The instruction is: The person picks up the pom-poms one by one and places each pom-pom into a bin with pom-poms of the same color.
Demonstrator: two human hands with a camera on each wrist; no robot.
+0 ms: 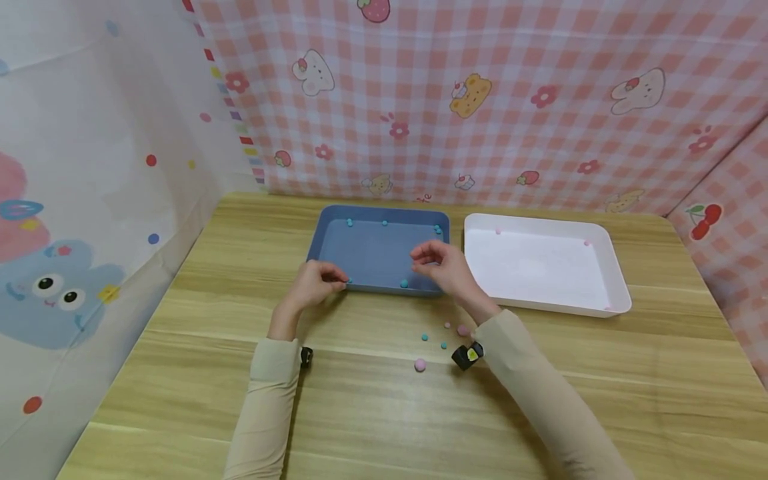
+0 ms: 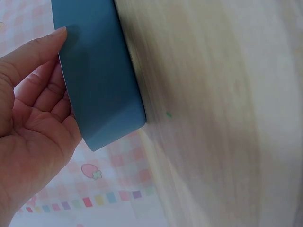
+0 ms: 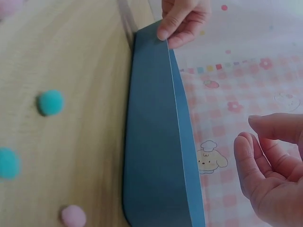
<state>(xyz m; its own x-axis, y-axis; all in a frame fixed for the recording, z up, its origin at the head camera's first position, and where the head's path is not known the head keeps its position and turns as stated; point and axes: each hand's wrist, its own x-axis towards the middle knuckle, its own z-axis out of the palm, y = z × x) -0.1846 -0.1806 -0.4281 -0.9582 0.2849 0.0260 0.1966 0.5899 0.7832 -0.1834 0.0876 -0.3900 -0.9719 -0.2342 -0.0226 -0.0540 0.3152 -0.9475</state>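
Right hand (image 1: 445, 267) hangs over the near right part of the blue tray (image 1: 372, 257). Its fingers are bent, and the thumb is a little apart from the fingertips. No ball shows in that gap. Left hand (image 1: 315, 283) pinches the blue tray near its near left corner, with the thumb on the outside of the wall.

What counts most, I think, is where the loose balls are. Two blue-green balls (image 1: 425, 337) and three pink balls (image 1: 420, 365) lie on the table (image 1: 348, 413), on the near side of the blue tray. From the right hand they are back toward the person, so that hand is nearer to them than the left one. Balls are round, so they have no long way. The blue tray's long way runs left to right, and its near long wall stands between its floor and those balls. The white tray (image 1: 534, 267) is just to its right.

Some things are hard to see. Right hand covers a bit of the blue tray. In the right wrist view, one pink ball is cut off in the corner, and the tray's floor is hidden. A small green spot (image 2: 169, 115) in the left wrist view is too blurry to name.
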